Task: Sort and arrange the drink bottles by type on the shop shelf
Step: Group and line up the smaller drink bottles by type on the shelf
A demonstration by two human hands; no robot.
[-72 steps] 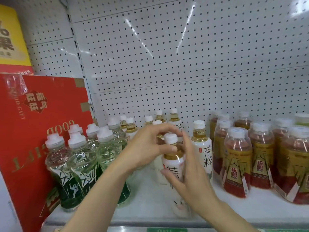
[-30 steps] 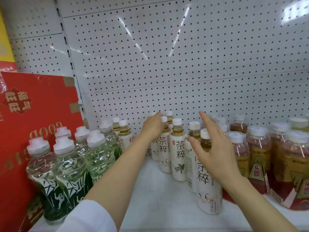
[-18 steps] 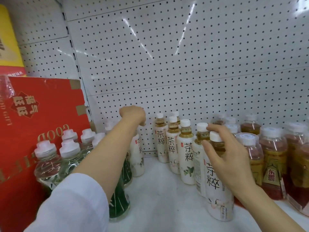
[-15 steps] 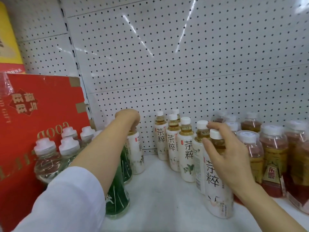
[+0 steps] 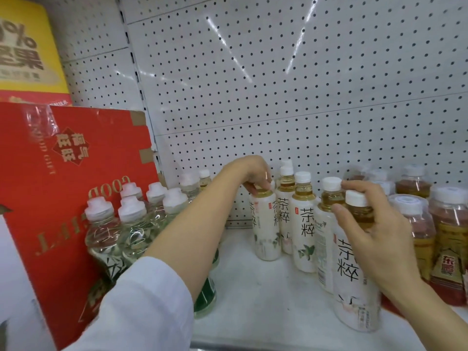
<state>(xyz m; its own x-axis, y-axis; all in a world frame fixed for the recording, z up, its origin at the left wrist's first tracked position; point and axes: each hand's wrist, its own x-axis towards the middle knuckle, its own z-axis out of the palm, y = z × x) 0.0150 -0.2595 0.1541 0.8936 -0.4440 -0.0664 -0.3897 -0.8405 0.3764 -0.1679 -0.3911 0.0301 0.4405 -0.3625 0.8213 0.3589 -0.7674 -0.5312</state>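
Nearest: right hand (image 5: 374, 239) curled around the neck of the front tea bottle (image 5: 354, 279), thumb and fingers gripping just under its white cap; bottle upright on the white shelf (image 5: 266, 307). Behind it, more white-label tea bottles (image 5: 304, 224) stand in a row running back. Left hand (image 5: 253, 173), white sleeve (image 5: 141, 307) on the arm, pinches the cap of another tea bottle (image 5: 264, 226) further back. Left: clear green-label bottles (image 5: 121, 231), red box (image 5: 63, 178). Right: red-brown drink bottles (image 5: 445, 236). Pegboard (image 5: 278, 84) behind.
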